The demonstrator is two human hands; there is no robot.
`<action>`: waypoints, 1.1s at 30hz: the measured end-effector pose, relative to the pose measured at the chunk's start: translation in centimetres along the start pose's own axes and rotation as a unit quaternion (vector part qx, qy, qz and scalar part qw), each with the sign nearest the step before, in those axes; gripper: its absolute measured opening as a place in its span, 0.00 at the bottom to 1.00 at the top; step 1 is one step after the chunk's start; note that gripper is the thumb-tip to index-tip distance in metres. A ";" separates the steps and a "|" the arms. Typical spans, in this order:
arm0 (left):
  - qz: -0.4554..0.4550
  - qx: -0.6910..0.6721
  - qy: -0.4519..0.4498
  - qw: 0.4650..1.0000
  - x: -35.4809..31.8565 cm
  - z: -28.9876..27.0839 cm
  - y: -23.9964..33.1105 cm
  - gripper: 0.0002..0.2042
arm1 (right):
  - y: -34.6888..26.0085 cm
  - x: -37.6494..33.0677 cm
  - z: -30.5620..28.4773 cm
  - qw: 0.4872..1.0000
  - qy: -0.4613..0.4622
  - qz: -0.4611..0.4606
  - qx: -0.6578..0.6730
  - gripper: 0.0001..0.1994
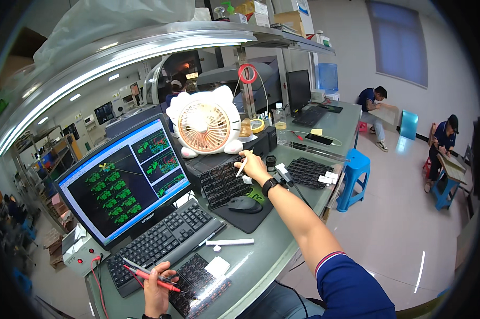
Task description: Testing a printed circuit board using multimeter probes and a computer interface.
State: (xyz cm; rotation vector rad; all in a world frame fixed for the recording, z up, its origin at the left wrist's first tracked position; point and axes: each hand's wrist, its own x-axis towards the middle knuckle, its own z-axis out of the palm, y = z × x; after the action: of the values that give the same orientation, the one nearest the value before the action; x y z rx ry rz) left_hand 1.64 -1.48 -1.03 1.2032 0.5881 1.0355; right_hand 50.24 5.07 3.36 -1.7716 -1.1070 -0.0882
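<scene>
My left hand point(156, 291), at the lower edge, is closed around a pair of test probes point(157, 282), one red and one greyish. Their tips point toward a dark circuit board panel point(195, 276), which has a white slip of paper point(217, 267) on it. My right hand point(253, 167) reaches across the bench with fingers pinched on a slim pale pointed tool point(241, 169), its kind unclear. Below those fingers stands another dark board panel point(224, 183), leaning behind the mouse point(243, 204). A black watch point(270, 185) is on my right wrist.
A monitor point(112, 191) showing green board layouts and a keyboard point(160, 239) occupy the left. A white cat-shaped fan point(204, 125) stands behind. More boards point(306, 173), a bottle point(280, 125) and a phone point(320, 139) lie rightward. Beyond are a blue stool point(352, 181) and two seated people.
</scene>
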 end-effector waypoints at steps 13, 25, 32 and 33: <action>-0.082 -0.025 0.043 0.995 -0.7 1.5 2.5 0.19 | 8.0 0.1 -14.8 0.960 0.133 0.032 0.244 0.13; -0.084 -0.027 0.068 0.994 -0.8 1.8 2.6 0.16 | 13.7 -5.2 -19.9 0.956 0.151 0.139 -0.209 0.14; -0.085 -0.019 0.052 0.995 -0.6 1.4 2.5 0.16 | 10.4 -6.7 -15.7 0.946 -0.165 -0.071 -0.271 0.13; -0.091 -0.018 0.055 0.994 -0.6 1.3 2.6 0.16 | 10.7 -7.5 -15.4 0.931 -0.149 -0.043 -0.330 0.17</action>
State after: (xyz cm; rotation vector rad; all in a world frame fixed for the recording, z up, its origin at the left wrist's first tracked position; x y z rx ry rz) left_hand 1.59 -2.61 1.69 1.0452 0.7469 0.9580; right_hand 59.77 -12.33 -0.35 -2.3898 -1.4915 -0.2780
